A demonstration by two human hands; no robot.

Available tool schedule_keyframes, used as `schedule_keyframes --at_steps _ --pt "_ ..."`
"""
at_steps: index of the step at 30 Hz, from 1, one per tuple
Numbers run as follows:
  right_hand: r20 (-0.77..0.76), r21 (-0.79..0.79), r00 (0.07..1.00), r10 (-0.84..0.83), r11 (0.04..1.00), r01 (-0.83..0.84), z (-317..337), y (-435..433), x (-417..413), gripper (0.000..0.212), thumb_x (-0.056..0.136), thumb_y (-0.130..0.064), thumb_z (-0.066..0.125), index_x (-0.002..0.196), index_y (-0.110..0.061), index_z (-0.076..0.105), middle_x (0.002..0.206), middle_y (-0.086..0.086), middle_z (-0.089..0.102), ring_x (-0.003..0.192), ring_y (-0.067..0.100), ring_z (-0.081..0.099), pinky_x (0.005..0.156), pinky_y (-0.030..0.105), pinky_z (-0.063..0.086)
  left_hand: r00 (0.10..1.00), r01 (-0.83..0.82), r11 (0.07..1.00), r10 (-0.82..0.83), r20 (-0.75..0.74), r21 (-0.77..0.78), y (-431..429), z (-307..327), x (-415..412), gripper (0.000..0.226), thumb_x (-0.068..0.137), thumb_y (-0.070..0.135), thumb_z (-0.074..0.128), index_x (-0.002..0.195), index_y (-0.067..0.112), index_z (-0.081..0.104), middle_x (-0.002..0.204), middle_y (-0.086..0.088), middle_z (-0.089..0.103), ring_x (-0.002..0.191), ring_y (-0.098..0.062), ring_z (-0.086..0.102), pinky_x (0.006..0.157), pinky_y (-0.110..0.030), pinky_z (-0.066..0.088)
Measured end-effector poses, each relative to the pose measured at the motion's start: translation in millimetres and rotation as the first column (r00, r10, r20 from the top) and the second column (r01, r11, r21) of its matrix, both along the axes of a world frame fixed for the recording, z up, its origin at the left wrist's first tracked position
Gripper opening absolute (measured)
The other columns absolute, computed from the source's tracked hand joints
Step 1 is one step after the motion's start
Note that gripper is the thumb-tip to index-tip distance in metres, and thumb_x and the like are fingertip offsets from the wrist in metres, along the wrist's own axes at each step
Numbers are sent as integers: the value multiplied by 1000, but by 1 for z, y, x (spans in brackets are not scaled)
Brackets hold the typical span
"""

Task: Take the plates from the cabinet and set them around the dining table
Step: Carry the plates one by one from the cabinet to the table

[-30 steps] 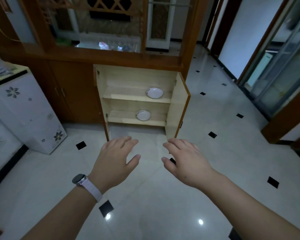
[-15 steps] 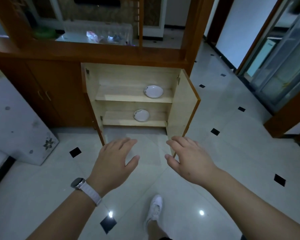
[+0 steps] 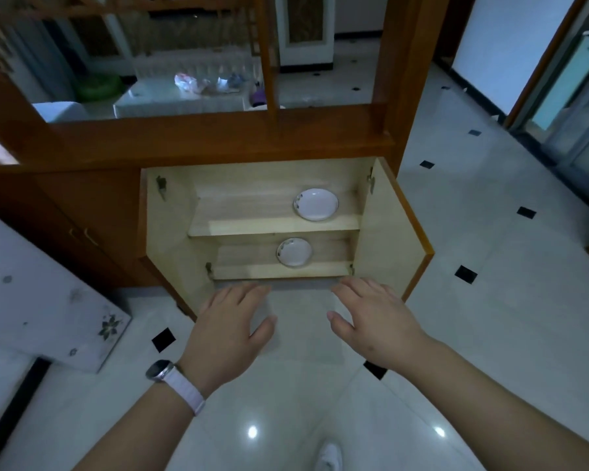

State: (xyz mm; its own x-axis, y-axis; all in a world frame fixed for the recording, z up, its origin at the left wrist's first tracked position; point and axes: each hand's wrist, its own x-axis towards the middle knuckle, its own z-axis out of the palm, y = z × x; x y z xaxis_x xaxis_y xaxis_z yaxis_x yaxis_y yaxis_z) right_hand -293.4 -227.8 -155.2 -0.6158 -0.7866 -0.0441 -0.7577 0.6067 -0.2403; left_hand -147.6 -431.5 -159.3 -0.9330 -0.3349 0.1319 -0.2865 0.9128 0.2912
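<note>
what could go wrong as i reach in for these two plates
1. The lower plate sits beneath the upper shelf; lifting it steeply could knock it against that board.
2. The right door stands open near the right hand, so an arm might bump its edge.
3. The floor is hard glossy tile; a plate that slips from either hand would probably break.

Cabinet (image 3: 276,185) interior was pale raw-looking wood, matt, grain visible. Outer frame (image 3: 218,144) was reddish-brown varnished wood with slight sheen. Upper plate (image 3: 316,204) and lower plate (image 3: 294,252) looked like white glazed ceramic, glossy. Hinge (image 3: 161,186) was dull metal. Floor (image 3: 490,334) was white polished tile, very glossy, lamp glints, black insets. Watch strap (image 3: 187,392) was pale, textured, matt. Watch case (image 3: 159,370) looked metallic. White appliance (image 3: 31,300) was smooth, flower-printed.
</note>
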Motion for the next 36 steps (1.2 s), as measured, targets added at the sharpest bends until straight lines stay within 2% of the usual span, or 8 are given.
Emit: schedule_keyframes --at_steps 10,16,18,20,24,28,33,36 --pt "34 -12 998 -51 999 51 -6 -35 -75 63 86 -55 28 130 -20 55 132 1 56 120 23 51 97 38 40 999 17 999 -19 41 42 -44 -6 -85 54 88 52 41 132 25 55 132 -2 58 121 -25 52 100 -48 43" --pt "65 6 994 -93 996 93 -22 -60 -106 67 86 -57 23 135 -22 50 137 -2 51 124 20 45 101 36 35 995 68 995 -73 67 66 -78 -15 -136 59 86 55 37 133 24 55 135 -2 57 120 -25 51 99 -39 41" --pt "63 16 990 -126 992 125 -26 -73 -120 65 86 -57 23 134 -22 51 136 -2 51 124 19 45 101 36 35 994 100 990 -104 40 95 -92 -19 -157 56 86 53 40 132 23 55 135 -3 56 118 -25 52 94 -34 38" --pt "63 33 986 -154 988 152 -28 -87 -135 65 87 -56 24 134 -21 51 136 -1 51 123 20 46 101 37 37 988 152 982 -153 -5 111 -106 -24 -181 50 87 49 45 130 25 56 136 -5 56 117 -26 53 92 -35 40" --pt "32 39 981 -193 981 191 -25 -123 -166 56 90 -53 26 128 -21 52 128 0 55 117 21 49 97 38 40 969 247 967 -246 -26 66 -145 -30 -224 47 87 47 47 129 27 56 140 -3 53 125 -24 48 100 -40 38" --pt "-3 79 977 -215 974 214 -20 -165 -197 57 89 -54 22 122 -21 54 120 0 55 113 22 49 96 39 40 956 294 956 -294 -22 10 -187 -35 -265 44 86 44 50 124 24 59 133 -5 58 120 -26 52 99 -41 39" --pt "-51 27 957 -285 958 286 -26 -199 -225 49 90 -51 37 118 -17 60 118 0 60 108 24 55 88 40 47 941 337 942 -337 43 14 -223 -40 -303 50 88 48 42 127 23 59 133 -4 58 117 -27 55 98 -42 42" --pt "-43 21 953 -298 954 299 -28 -208 -237 48 90 -50 40 121 -18 58 121 0 59 111 23 53 89 39 46 929 363 932 -363 78 17 -235 -46 -321 51 87 49 40 128 24 59 134 -3 58 117 -27 55 97 -44 43"
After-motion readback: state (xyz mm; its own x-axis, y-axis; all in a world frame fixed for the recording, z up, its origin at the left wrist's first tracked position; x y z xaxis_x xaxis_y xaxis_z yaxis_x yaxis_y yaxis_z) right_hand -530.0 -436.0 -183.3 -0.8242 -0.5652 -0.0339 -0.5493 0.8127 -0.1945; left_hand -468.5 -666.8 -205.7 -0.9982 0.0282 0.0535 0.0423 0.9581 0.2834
